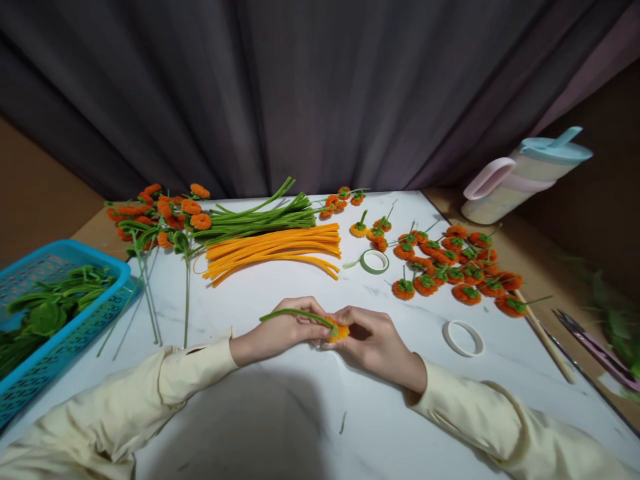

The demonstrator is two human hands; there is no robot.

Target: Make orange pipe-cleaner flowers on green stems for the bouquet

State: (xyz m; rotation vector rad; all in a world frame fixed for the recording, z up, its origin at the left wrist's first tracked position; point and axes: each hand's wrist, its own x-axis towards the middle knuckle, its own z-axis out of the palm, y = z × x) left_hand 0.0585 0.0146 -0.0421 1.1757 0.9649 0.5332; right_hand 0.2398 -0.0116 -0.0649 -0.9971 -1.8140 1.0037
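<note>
My left hand (285,333) and right hand (381,341) pinch a round yellow chenille pumpkin (341,331), seemingly unfinished; green-topped orange pumpkins (467,295) crowd the white table (395,427)'s right edge; straight orange chenille stems (275,248) lie unused.

We class this as a small handicraft workspace; whether in a home or a workshop, we cannot establish. In evidence: beneath the left hand (287,332) and right hand (377,339), a white marbled tabletop (380,427); beyond the grip, sorted bundles of green stems (270,219) and orange stems (273,251); right of it, many orange flower heads (467,294) and pliers (581,333); left, a blue basket (55,357) of leaves (55,313). A dark curtain (300,100) behind and a lidded jug (507,197) far right look domestic.
</note>
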